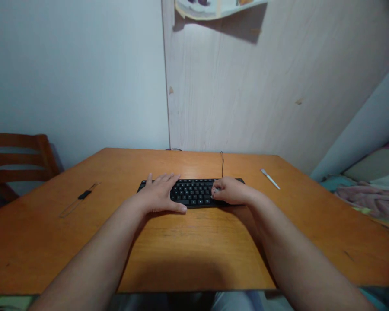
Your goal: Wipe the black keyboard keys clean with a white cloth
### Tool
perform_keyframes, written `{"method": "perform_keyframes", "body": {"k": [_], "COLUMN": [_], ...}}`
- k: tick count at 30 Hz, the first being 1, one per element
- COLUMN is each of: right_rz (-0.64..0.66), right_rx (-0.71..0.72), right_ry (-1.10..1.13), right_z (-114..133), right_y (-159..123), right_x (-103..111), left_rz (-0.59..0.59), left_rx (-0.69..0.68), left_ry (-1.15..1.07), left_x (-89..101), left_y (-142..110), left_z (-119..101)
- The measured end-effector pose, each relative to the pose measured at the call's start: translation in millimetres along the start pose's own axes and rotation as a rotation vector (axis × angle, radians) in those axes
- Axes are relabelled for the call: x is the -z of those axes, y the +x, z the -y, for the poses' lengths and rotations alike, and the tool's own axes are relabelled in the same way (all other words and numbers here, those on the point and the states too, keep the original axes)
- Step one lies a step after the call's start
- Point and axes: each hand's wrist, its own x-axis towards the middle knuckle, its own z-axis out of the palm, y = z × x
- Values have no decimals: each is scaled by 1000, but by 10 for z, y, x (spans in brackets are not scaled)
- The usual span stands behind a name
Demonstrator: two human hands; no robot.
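Note:
A black keyboard (192, 192) lies on the wooden table, its cable running toward the back edge. My left hand (160, 193) rests over its left end with fingers spread and thumb along the front edge. Over the right part of the keys, my right hand (229, 190) is closed, its fingertips pinched together. A small pale bit shows at those fingertips, too small to name. The keys under both hands are hidden.
To the right on the table (188, 246) lies a slim white brush-like tool (270, 179). At the left is a black piece with thin wire loops (84, 195). A wooden chair (19, 162) stands at far left, and a wall rises behind the table.

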Motion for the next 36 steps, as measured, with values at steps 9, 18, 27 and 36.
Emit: {"method": "perform_keyframes", "body": {"k": [9, 18, 27, 36], "right_rz": [103, 114, 93, -141], "right_rx": [35, 54, 107, 20], "right_ry": [42, 30, 67, 76], "right_z": [-18, 4, 84, -16], "right_y": [-60, -42, -9, 105], "right_x": [49, 23, -107, -87], "left_rz": [31, 56, -4, -38], "left_rx": [-25, -24, -41, -55], "left_ry": [27, -1, -31, -50], "left_x": [186, 44, -90, -132], "left_y": [90, 211, 188, 181], "left_z": [-177, -306, -250, -225]}}
